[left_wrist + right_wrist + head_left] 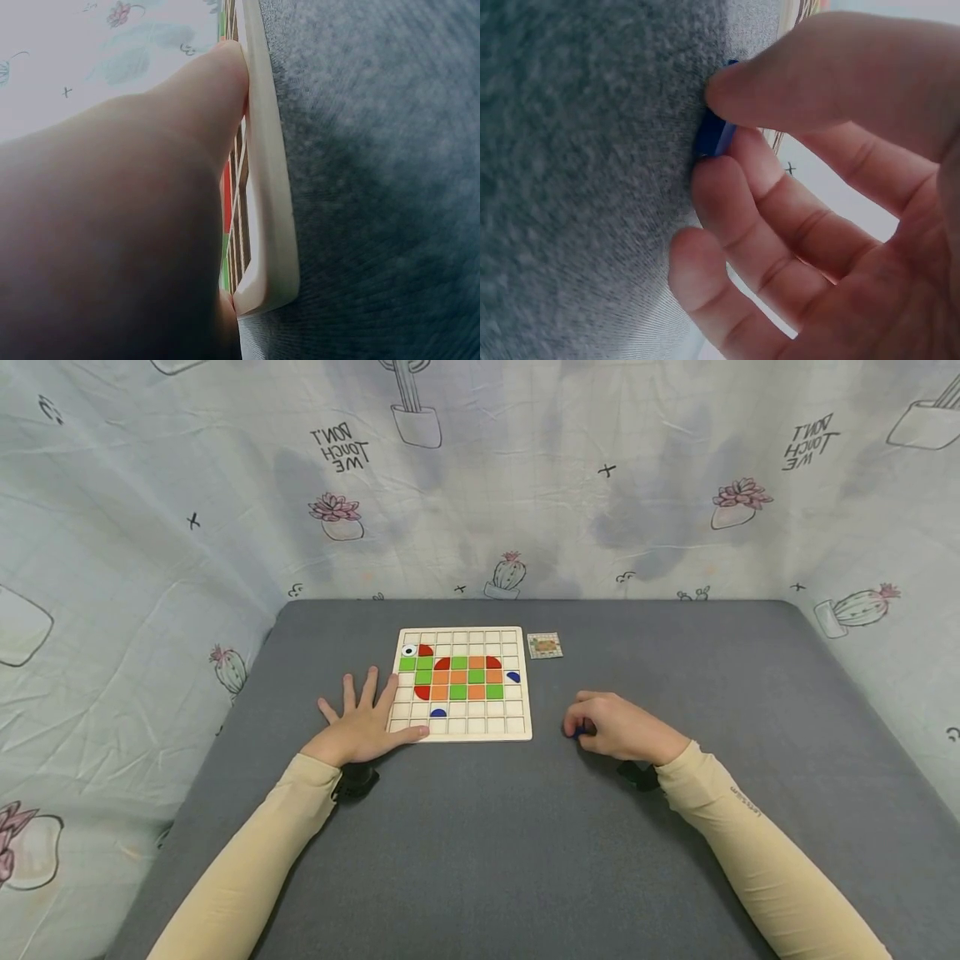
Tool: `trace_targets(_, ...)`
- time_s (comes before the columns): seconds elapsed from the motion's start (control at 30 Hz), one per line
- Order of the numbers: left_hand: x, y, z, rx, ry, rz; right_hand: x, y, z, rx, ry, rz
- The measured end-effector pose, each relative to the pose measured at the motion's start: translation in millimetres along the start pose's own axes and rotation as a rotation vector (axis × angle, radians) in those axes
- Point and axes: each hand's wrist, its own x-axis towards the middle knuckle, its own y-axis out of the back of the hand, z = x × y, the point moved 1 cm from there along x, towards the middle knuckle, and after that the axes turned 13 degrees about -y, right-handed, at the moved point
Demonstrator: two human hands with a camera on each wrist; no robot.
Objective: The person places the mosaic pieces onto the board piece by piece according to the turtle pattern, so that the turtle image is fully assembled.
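A pale wooden grid board [480, 727] lies on the grey table, bearing green, orange and red tiles, a white eye tile [408, 651] and two dark blue half-round pieces, one near the right edge [513, 677] and one in a lower row [438, 713]. My left hand [362, 727] rests with spread fingers at the board's left side, its thumb on the front rim. Right of the board, my right hand [618, 727] pinches a small blue piece [717, 135] between thumb and fingers, low at the tabletop. The fingers partly hide its shape.
A small printed card [544, 646] lies just beyond the board's upper right corner. The grey table [480, 843] reaches back to a pale curtain [480, 477] printed with cacti, which also hangs at both sides.
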Motion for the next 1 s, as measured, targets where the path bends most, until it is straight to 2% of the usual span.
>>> trace_targets(0.27,1.9,0.2,1.5,-0.01,-0.003,0.01,0.9,-0.1,2.4,0.02,-0.001,0.013)
trace_targets(0.8,-7.9,-6.9,0.7,-0.019,-0.014,0.038,0.2,-5.5,-0.9,0.037,-0.02,-0.003)
trace_targets(1.0,-6.4,-5.7,1.6,-0.031,-0.025,0.06,-1.3,-4.4,-2.5,0.063,-0.025,0.027)
